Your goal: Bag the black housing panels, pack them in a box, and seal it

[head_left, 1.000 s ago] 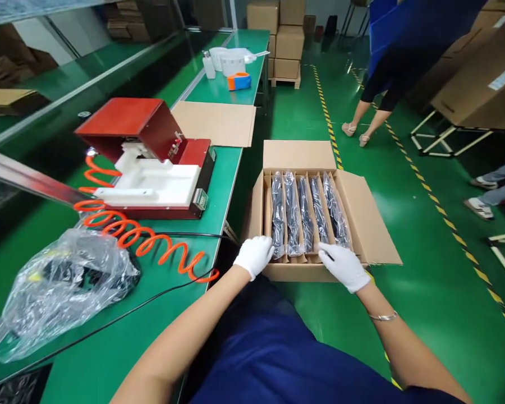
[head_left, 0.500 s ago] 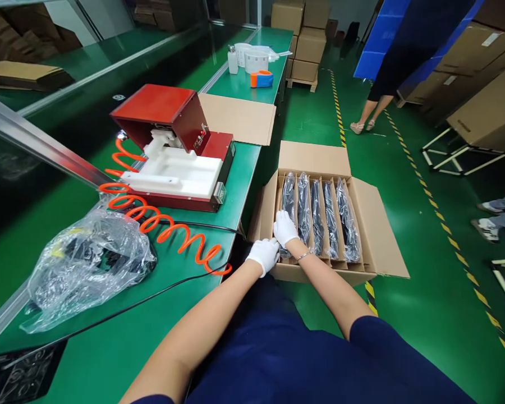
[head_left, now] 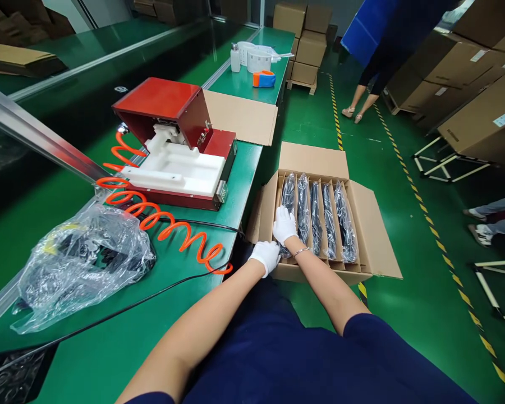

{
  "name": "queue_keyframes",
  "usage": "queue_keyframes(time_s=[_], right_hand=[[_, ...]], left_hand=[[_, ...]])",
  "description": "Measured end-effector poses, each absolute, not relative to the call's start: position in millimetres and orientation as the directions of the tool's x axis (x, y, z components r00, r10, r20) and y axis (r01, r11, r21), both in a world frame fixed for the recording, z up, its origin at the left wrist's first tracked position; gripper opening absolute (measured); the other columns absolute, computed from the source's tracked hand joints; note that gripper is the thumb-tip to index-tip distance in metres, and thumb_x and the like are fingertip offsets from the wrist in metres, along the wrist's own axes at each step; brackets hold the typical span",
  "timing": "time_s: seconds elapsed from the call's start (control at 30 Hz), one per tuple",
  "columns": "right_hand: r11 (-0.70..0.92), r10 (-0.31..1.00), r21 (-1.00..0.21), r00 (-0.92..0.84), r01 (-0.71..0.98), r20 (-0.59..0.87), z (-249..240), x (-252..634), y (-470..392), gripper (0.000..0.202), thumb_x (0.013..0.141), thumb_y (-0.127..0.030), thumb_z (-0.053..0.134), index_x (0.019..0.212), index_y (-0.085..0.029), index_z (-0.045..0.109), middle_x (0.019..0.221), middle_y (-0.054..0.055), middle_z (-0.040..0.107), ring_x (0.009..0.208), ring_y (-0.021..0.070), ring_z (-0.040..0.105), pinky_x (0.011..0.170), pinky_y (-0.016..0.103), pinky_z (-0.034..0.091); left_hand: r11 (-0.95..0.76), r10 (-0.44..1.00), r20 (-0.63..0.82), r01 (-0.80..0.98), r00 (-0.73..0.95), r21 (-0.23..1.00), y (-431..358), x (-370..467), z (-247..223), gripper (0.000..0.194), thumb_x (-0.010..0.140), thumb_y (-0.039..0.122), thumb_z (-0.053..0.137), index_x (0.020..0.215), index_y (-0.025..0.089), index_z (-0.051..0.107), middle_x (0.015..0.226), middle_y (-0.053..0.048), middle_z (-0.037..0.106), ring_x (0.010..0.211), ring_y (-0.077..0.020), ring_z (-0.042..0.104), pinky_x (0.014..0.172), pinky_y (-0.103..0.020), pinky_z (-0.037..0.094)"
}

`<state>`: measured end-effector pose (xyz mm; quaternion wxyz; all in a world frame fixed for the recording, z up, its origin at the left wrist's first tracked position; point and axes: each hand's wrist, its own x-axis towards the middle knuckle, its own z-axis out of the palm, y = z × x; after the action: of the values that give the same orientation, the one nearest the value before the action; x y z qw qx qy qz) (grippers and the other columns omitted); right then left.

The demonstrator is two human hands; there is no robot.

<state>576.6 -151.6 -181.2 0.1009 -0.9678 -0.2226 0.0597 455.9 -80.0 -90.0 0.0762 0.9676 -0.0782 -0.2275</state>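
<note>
With 12 o'clock straight ahead of the wearer, the green floor (head_left: 416, 331) opened towards 1 and 2 o'clock, while the green desk (head_left: 151, 325) spread from 8 round to 12. The open carton (head_left: 374, 230) sat just beside the desk's edge, at 1 o'clock, its support hidden. On the desk, a red machine (head_left: 168, 101) stood at 10 o'clock from the carton. Inside, the leftmost wrapped packet (head_left: 288, 191) lay in its slot, long axis roughly 6 to 12. The right hand (head_left: 285, 225) was nearer, over that packet, whose visible end pointed to 12 from it; its fingertips were hidden, so I cannot tell whether it pinched. The left hand (head_left: 266, 256) was at the near-left corner, fingers bent, grip unclear, the packet at 1 o'clock.
</note>
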Motion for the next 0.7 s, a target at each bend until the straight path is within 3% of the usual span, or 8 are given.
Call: queue_keyframes(time_s=[0.17,0.27,0.37,0.47,0.7], right_hand=[[-0.860,0.475,-0.266,0.874,0.436,-0.101,-174,581,-159,0.065,0.091,-0.021,0.044,0.154,-0.008,0.033,0.163,0.016,0.024,0.150,0.0320,0.022,0.122,0.051,0.020],[-0.835,0.495,-0.320,0.865,0.447,-0.082,-170,579,-172,0.064,0.093,-0.026,0.044,0.154,-0.008,0.033,0.160,0.016,0.030,0.149,0.0280,0.028,0.122,0.046,0.026],[-0.825,0.479,-0.359,0.877,0.436,-0.038,-166,570,-188,0.062,0.095,-0.026,0.037,0.153,-0.006,0.033,0.157,0.017,0.036,0.147,0.0237,0.032,0.121,0.043,0.029],[-0.819,0.459,-0.387,0.888,0.424,0.001,-162,556,-202,0.059,0.093,-0.023,0.041,0.148,-0.002,0.041,0.154,0.020,0.041,0.145,0.0253,0.037,0.121,0.042,0.032],[-0.769,0.431,-0.477,0.896,0.425,0.105,-142,523,-231,0.045,0.093,-0.019,0.041,0.133,-0.012,0.060,0.137,0.016,0.060,0.130,0.0253,0.056,0.115,0.046,0.042]], left_hand=[[-0.975,-0.196,-0.424,-0.129,0.884,0.182,-80,451,-87,0.038,0.096,0.029,0.044,0.121,0.010,0.065,0.119,-0.021,0.067,0.108,-0.0328,0.065,0.088,-0.043,0.051],[-0.970,-0.217,-0.409,-0.149,0.886,0.192,-80,448,-86,0.037,0.096,0.029,0.044,0.119,0.009,0.066,0.117,-0.021,0.068,0.106,-0.0338,0.066,0.087,-0.045,0.052],[-0.967,-0.220,-0.382,-0.149,0.898,0.207,-79,449,-84,0.039,0.097,0.029,0.042,0.115,0.007,0.068,0.110,-0.022,0.070,0.104,-0.0350,0.068,0.086,-0.047,0.053],[-0.968,-0.200,-0.359,-0.128,0.912,0.215,-79,450,-81,0.042,0.098,0.029,0.037,0.112,0.007,0.070,0.105,-0.022,0.071,0.102,-0.0352,0.069,0.085,-0.047,0.054],[-0.962,-0.181,-0.319,-0.100,0.930,0.254,-80,446,-76,0.040,0.098,0.034,0.037,0.106,0.015,0.070,0.103,-0.017,0.074,0.097,-0.0322,0.071,0.084,-0.045,0.053]])
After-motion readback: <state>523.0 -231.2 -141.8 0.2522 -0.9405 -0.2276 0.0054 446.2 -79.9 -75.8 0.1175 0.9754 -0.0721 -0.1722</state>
